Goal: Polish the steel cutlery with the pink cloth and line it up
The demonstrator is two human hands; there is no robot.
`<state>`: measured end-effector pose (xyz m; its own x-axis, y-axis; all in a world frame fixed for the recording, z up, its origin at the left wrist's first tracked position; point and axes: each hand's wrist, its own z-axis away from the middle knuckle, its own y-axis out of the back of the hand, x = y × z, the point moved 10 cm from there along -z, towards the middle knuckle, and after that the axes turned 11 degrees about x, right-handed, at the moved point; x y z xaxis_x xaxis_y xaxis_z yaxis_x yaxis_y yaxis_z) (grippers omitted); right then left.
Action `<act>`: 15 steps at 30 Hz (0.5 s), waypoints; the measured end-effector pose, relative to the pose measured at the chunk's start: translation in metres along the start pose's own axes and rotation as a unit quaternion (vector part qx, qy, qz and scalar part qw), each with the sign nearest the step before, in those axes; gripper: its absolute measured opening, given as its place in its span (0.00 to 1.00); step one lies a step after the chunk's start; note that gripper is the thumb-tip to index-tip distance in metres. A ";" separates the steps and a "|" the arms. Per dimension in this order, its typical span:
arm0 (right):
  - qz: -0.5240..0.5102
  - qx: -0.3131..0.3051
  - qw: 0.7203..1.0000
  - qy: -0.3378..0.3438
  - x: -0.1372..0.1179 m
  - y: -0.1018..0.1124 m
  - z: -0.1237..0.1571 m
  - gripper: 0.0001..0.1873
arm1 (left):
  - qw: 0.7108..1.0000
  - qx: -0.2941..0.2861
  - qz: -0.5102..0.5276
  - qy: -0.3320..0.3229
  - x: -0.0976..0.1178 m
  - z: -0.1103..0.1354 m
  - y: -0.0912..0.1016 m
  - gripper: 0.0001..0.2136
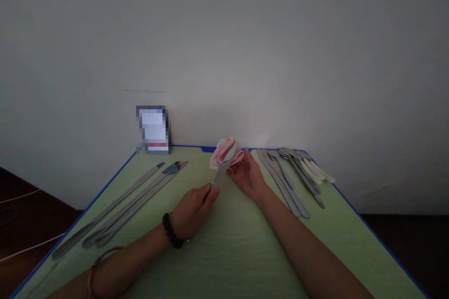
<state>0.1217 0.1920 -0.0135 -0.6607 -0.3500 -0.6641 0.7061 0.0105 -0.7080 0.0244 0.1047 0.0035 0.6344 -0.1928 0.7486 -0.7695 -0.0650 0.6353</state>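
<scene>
My left hand (194, 208) is closed round the handle of a table knife (220, 176), whose blade points up and away. A bunched pink and white cloth (219, 155) lies folded about the far end of the blade. Behind and to the right, my right hand (249, 178) has its fingers wrapped on the cloth, pressing it to the blade. The fingertips of that hand are partly hidden by the cloth. Both hands are above the middle of the green table (224, 252).
Several long knives (135, 203) lie slanted on the left. On the right lie more knives (282, 187), forks and spoons (298, 168), and white-handled cutlery (315, 173). A lit phone or tablet, blurred out (154, 130), leans on the wall (224, 56) at the back left.
</scene>
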 end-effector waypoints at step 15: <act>0.033 -0.023 0.999 -0.015 0.003 -0.002 0.001 0.08 | 1.000 0.013 -0.012 0.004 0.002 0.000 0.002 0.18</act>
<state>0.1189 0.1898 -0.0139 -0.6044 -0.3747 -0.7030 0.7351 0.0779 -0.6735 0.0241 0.1047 0.0063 0.6537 -0.1827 0.7343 -0.7551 -0.0943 0.6488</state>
